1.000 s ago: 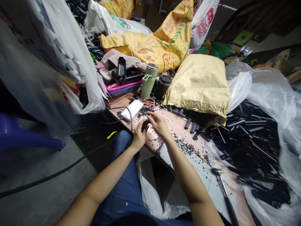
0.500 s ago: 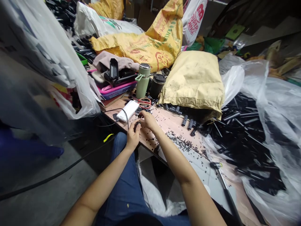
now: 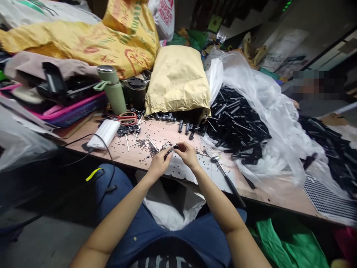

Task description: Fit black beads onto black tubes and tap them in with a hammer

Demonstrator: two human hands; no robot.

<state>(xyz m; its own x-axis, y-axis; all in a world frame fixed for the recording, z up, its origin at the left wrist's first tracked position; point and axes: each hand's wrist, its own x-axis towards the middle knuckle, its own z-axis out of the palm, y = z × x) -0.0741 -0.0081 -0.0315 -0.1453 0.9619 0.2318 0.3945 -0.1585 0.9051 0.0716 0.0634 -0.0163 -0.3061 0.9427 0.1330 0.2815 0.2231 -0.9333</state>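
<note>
My left hand [image 3: 158, 164] is closed around a small dark ridged piece [image 3: 167, 153], part of which its fingers cover. Close beside it, my right hand [image 3: 188, 155] pinches a small black piece [image 3: 175, 147] between thumb and fingertips. Whether the two pieces are joined I cannot tell. Both hands are over the front of the workbench [image 3: 156, 130], above scattered tiny black bits [image 3: 153, 149]. A hammer-like tool [image 3: 225, 176] with a black handle lies to the right of my right hand.
Left of my hands are a white power bank [image 3: 103, 134] with a cable, red-handled scissors [image 3: 127, 118], a green flask [image 3: 113, 93] and a black cup [image 3: 136, 91]. Behind stands a tan paper sack [image 3: 178, 78]. On the right, black parts [image 3: 240, 119] fill a clear plastic bag [image 3: 281, 137].
The camera view has swung to the right. My hands have moved right along the bench, away from the power bank, and now sit over the scattered black bits.
</note>
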